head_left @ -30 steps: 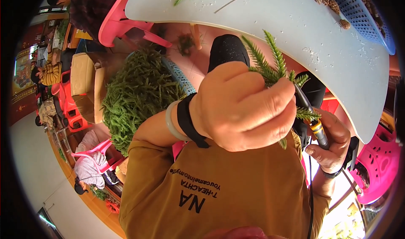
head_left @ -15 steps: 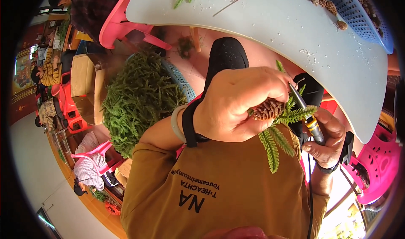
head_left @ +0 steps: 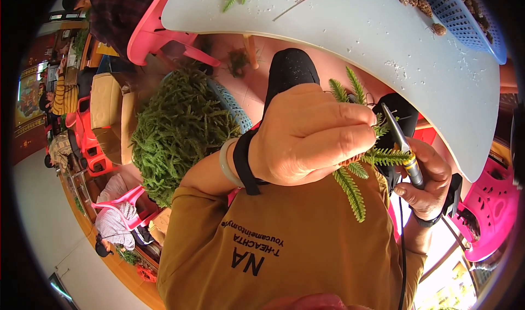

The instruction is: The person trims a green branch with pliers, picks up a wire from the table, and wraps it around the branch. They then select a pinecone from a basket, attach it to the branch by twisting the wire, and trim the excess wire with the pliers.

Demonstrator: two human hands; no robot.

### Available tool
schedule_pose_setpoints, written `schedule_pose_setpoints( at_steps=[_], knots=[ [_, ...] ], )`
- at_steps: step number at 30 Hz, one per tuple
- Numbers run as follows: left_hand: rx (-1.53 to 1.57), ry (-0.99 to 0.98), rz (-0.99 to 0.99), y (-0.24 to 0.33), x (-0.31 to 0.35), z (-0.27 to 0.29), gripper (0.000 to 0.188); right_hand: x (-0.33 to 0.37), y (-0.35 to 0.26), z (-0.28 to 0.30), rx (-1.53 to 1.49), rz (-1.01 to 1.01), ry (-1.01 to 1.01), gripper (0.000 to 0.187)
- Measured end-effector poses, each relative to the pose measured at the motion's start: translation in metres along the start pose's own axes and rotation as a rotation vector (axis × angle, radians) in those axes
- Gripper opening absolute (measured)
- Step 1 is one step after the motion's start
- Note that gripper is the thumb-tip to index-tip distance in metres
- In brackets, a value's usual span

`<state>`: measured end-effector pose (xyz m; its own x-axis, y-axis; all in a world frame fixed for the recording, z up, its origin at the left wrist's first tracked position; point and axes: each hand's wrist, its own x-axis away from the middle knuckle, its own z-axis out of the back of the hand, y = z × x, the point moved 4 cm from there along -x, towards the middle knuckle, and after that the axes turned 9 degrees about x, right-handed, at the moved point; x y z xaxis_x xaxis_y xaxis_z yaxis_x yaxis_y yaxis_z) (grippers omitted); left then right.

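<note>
My left hand (head_left: 311, 135) is closed round a green fir-like sprig (head_left: 350, 192), whose fronds stick out above, to the right and below the fingers. The pine cone among the fronds is almost wholly behind my fingers; only a brown sliver shows. In my right hand (head_left: 429, 173) is a pair of pliers (head_left: 396, 128) with grey pointed jaws and yellow-and-black handles. The jaws point up and left, close to the sprig's right side and a little apart from my left fingertips. A thin wire-like end shows near the jaws.
A pale table (head_left: 350, 20) curves across the far side, with loose pine cones (head_left: 420, 5) beside a blue basket (head_left: 465, 20). To my left a basket (head_left: 232, 105) is heaped with green sprigs (head_left: 180, 129). A pink chair (head_left: 489, 217) stands at right. Other people sit farther left.
My left hand has turned, so its fingers now cover the pine cone and fronds rise above them. The pliers' jaws have shifted slightly right and down.
</note>
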<state>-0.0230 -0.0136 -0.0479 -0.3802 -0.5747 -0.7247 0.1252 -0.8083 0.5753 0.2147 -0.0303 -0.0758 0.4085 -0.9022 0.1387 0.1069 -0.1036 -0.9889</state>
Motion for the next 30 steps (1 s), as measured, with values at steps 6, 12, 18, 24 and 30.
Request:
schedule_pose_setpoints(
  at_steps=[6,12,18,24,30],
  knots=[
    [0.021,0.042,-0.005,-0.001,0.001,-0.003,0.029,0.003,-0.003,0.000,0.158,0.021,0.034,0.067],
    [0.001,0.032,0.057,-0.004,0.000,-0.004,0.029,0.001,-0.001,-0.001,0.227,0.111,0.054,0.067],
    [0.109,0.001,0.089,-0.012,-0.001,-0.002,0.030,-0.004,-0.002,0.002,0.413,0.153,0.116,0.066],
    [0.188,-0.024,0.173,-0.020,-0.004,0.001,0.031,-0.013,-0.018,-0.002,0.912,0.376,0.190,0.062],
    [0.332,-0.028,0.239,-0.028,-0.001,0.006,0.028,-0.015,-0.026,-0.012,1.526,0.776,0.343,0.061]
  ],
)
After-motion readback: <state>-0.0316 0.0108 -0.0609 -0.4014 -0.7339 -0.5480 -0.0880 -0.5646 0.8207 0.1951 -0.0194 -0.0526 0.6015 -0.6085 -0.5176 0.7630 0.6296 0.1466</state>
